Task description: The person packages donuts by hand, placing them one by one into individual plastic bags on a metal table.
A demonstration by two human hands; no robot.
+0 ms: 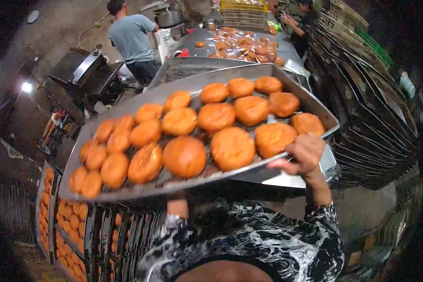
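A large metal baking tray [141, 191] spans the middle of the head view, tilted with its left end nearer and lower. Several round golden-brown buns [184, 156] lie in rows on it. At the near right corner, my right hand [308, 152] is closed over the tray's rim, beside the buns there. My left forearm reaches under the near left side of the tray; the tray hides that hand and its fingers.
Beyond, a metal table [192, 37] bears bagged buns [249, 47] and a yellow crate [244, 5]. Stacked trays [362, 108] stand at right. A rack of bun-filled trays [70, 225] is at lower left. One person [134, 40] stands at back left, another [300, 26] at back right.
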